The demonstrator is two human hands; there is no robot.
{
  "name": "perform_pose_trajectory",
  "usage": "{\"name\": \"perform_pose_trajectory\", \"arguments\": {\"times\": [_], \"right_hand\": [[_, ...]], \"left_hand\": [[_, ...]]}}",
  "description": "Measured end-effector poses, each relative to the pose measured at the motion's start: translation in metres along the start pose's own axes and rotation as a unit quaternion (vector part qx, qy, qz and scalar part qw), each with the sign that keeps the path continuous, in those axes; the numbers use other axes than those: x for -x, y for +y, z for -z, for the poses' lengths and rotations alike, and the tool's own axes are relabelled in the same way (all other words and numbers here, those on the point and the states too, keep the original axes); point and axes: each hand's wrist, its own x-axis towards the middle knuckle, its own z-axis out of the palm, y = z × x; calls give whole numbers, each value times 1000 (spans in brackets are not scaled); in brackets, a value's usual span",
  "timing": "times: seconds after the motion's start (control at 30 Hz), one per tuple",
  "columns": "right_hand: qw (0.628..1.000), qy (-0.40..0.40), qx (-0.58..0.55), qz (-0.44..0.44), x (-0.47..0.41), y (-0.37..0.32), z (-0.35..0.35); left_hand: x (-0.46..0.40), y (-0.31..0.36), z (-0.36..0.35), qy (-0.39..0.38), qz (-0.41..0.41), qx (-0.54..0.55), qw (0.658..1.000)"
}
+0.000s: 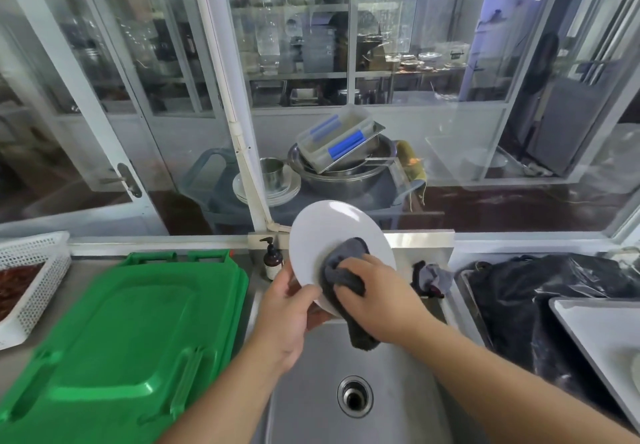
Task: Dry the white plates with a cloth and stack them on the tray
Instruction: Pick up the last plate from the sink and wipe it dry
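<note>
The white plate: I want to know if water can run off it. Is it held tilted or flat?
Tilted: the white plate stands nearly on edge over the sink, gripped at its lower rim.

A round white plate (332,232) stands tilted on edge above the sink (346,391); a dark grey cloth (346,270) lies pressed against its face, its tail hanging down.

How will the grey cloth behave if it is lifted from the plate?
The grey cloth is probably floppy: its free end hangs limp below the right hand. It looks light and likely grips rather than slides on the white plate.
</note>
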Motion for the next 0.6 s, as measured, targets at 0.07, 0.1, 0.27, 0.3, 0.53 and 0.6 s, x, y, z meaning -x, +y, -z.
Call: {"name": "perform_pose_trajectory", "arguments": {"times": [0.07, 0.1, 0.27, 0.3, 0.53, 0.6], "right_hand": [[999, -2, -3, 32, -9, -6, 2], [999, 0, 3, 41, -16, -9, 4], [994, 62, 41, 80, -55, -20, 28], [992, 78, 59, 85, -61, -21, 33], [986, 139, 84, -37, -81, 16, 63], [987, 141, 15, -76, -77, 31, 65]], "left_hand": [[2, 0, -4, -10, 8, 3, 1000], [2, 0, -6, -14, 11, 6, 1000], [9, 0, -20, -23, 27, 11, 999], [11, 0, -22, -25, 28, 12, 999], [20, 12, -30, -26, -41, 54, 997], [21, 15, -31, -17, -58, 58, 997]]}}
